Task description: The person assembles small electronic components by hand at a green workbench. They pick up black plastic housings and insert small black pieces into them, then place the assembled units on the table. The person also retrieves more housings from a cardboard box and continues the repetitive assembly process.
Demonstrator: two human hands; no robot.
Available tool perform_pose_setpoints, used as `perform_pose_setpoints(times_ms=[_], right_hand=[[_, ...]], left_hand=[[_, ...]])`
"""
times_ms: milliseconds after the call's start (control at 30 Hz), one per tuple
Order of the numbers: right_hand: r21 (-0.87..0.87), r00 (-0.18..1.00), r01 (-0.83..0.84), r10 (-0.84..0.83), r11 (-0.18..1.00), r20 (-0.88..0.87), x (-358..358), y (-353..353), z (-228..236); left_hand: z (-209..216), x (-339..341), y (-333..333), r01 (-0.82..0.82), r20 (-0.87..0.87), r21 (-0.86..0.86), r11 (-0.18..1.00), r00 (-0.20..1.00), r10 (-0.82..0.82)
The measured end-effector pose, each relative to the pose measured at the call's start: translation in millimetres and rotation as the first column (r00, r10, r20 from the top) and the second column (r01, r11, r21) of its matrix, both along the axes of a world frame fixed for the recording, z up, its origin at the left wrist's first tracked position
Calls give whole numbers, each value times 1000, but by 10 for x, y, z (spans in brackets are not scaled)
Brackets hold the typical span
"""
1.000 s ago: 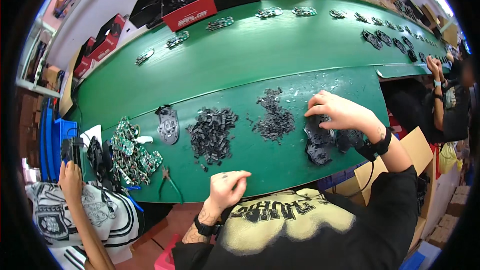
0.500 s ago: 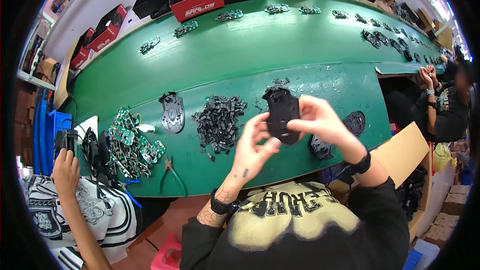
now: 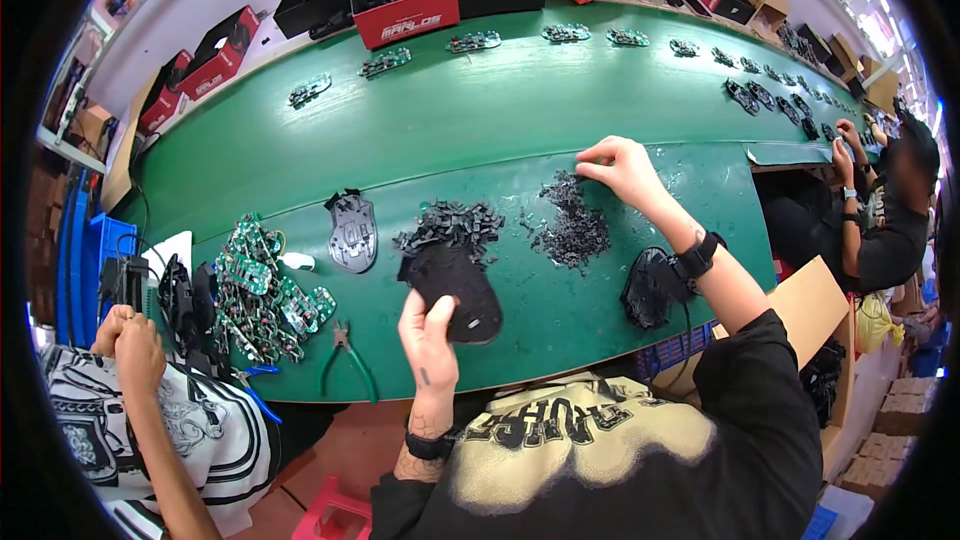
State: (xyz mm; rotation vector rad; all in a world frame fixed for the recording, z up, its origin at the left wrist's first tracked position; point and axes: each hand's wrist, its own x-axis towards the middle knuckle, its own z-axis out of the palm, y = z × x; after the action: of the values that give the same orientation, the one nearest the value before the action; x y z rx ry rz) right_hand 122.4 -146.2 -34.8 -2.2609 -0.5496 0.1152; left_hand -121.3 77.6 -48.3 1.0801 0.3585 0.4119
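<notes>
My left hand (image 3: 430, 340) grips a black mouse shell (image 3: 458, 290), tilted over the near side of a pile of black plastic pieces (image 3: 462, 222), part of which it hides. Thumb and fingers of my right hand (image 3: 618, 168) are pinched together at the far edge of a heap of tiny black parts (image 3: 572, 228). Whatever sits in that pinch is too small to make out. Left of the pile lies another mouse shell (image 3: 352, 232) with its inner side up. More dark shells (image 3: 645, 290) rest below my right forearm.
Green-handled cutters (image 3: 345, 360) and a heap of circuit boards (image 3: 265, 285) lie to the left. A co-worker's hands (image 3: 135, 345) work at the far left; another person (image 3: 885, 205) sits at the right. Circuit boards (image 3: 475, 41) line the belt (image 3: 430, 120), with boxes (image 3: 405, 15) behind.
My left hand has carried the shell left and down to the black pieces. The right hand has let go of it and moved up to the heap of tiny parts.
</notes>
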Motion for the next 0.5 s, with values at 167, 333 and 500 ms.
perform_pose_setpoints(times_ms=[167, 333, 500], right_hand=[[-107, 998, -57, 57, 993, -5, 119, -35, -85], [-73, 996, -88, 89, 993, -2, 32, -21, -116], [-71, 995, -101, 100, 992, -18, -106, -109, -89]], left_hand=[[71, -174, 186, -80, -54, 42, 996, 995, 82], [79, -203, 248, -109, -58, 48, 993, 992, 112], [57, -266, 277, -85, -41, 39, 996, 995, 86]])
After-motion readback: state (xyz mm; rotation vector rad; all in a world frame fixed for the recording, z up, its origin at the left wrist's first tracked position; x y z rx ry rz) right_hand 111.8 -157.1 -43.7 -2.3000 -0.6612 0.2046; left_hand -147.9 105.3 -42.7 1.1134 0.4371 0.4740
